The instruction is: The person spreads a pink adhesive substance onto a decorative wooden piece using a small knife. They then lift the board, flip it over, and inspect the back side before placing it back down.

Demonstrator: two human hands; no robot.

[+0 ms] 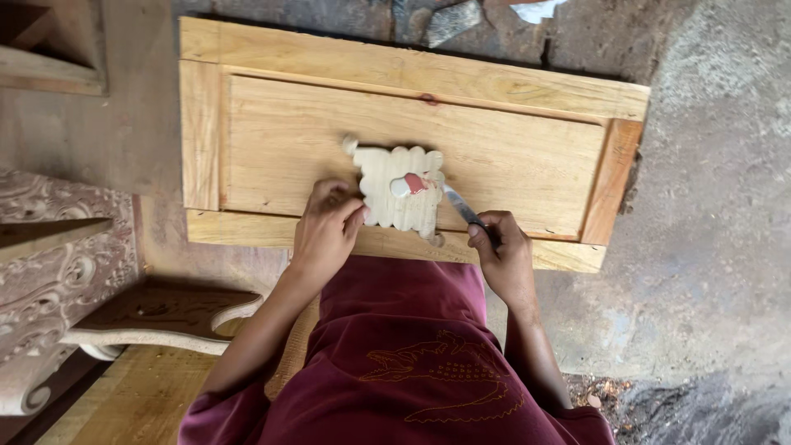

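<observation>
A pale carved wooden ornament [400, 202] with scalloped edges lies on a framed wooden door panel [511, 156]. A blob of white and pink putty [409, 185] sits on the ornament. My left hand [327, 227] presses on the ornament's left edge and holds it down. My right hand [503, 251] grips the handle of a metal putty knife [460, 206], whose blade tip touches the putty.
The panel rests on a rough concrete floor [717, 206]. Carved wooden furniture pieces [58, 272] stand at the left, with a dark curved bracket [165, 317] beside my left arm. A wooden frame [49, 49] sits at the top left. My maroon shirt [412, 363] fills the lower middle.
</observation>
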